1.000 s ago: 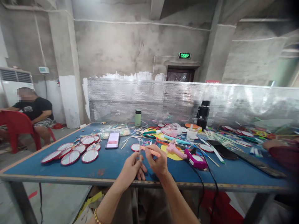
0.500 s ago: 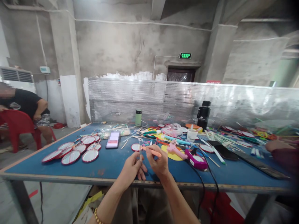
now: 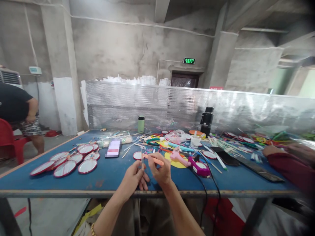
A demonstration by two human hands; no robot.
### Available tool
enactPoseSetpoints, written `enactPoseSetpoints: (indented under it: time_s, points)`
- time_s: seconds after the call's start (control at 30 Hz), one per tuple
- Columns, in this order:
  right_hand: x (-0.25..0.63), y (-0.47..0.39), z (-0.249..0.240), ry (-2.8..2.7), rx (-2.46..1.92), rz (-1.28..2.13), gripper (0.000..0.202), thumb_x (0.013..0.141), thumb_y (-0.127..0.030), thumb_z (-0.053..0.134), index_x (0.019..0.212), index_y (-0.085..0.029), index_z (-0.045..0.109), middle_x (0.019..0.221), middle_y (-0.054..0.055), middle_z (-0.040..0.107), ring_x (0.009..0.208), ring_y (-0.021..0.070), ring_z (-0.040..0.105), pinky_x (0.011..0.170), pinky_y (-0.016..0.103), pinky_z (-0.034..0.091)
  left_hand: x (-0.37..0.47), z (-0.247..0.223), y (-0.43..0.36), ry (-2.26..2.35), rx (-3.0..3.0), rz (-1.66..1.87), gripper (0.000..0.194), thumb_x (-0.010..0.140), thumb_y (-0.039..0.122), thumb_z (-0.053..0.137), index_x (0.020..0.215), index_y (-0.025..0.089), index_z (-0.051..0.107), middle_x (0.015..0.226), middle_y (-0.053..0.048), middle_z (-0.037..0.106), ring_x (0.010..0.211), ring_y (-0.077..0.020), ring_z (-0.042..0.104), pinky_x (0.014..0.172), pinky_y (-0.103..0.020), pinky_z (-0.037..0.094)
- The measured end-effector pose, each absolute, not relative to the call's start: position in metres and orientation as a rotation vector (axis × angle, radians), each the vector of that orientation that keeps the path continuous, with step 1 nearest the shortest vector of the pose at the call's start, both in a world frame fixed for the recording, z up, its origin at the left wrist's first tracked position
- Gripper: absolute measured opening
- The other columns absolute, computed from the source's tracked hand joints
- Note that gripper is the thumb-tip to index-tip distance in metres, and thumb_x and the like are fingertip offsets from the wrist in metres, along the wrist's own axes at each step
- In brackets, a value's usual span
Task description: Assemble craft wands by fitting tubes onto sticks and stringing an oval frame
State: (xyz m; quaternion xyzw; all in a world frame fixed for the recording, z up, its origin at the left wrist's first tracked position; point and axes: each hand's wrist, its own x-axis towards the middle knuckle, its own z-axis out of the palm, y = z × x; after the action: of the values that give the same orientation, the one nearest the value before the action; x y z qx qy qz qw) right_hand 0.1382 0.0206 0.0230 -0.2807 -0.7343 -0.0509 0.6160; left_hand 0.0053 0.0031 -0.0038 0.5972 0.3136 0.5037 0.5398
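My left hand (image 3: 134,177) is closed on a thin flat stick (image 3: 142,161), held upright near the table's front edge. My right hand (image 3: 161,169) grips an orange marker (image 3: 156,159), its tip pointing left at the upper part of the stick. Whether the tip touches the stick I cannot tell. Just behind the stick lies a small round disc (image 3: 136,155) with a red rim. A yellow piece (image 3: 177,163) and a pink and purple glue gun (image 3: 199,167) lie right of my right hand.
Several red-rimmed round discs (image 3: 65,168) overlap on the left of the blue table (image 3: 103,178). A phone (image 3: 113,148), green bottle (image 3: 141,124), black flask (image 3: 207,121) and white cup (image 3: 195,141) stand or lie farther back. A co-worker's sleeve (image 3: 286,164) is at right; another person (image 3: 18,105) sits left.
The view has swung slightly to the right, so things appear farther left. Both hands keep the same hold on the stick and marker.
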Motion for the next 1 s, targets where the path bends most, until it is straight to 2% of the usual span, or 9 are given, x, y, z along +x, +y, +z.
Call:
enactPoseSetpoints:
  time_s: [0.53, 1.0]
  points:
    - [0.1391, 0.0199, 0.0235, -1.684, -0.634, -0.136, 0.013, 0.089, -0.019, 0.052, 0.083, -0.019, 0.064, 0.07, 0.002, 0.067, 0.063, 0.013, 0.062, 0.062, 0.024, 0.049, 0.0048, -0.005, 0.006, 0.739, 1.425, 1.184, 0.032, 0.083, 0.049, 0.054, 0.089, 0.02, 0.043, 0.059, 0.001, 0.067, 0.036, -0.0124, 0.061, 0.032, -0.016, 0.038]
    - [0.1391, 0.0194, 0.0251, -1.704, -0.631, -0.137, 0.014, 0.089, -0.019, 0.052, 0.082, -0.02, 0.064, 0.067, 0.0, 0.066, 0.061, 0.0123, 0.062, 0.06, 0.022, 0.049, 0.0039, -0.0061, 0.0067, 0.727, 1.426, 1.189, 0.027, 0.084, 0.045, 0.053, 0.09, 0.02, 0.042, 0.061, 0.001, 0.068, 0.037, -0.0119, 0.062, 0.033, -0.016, 0.039]
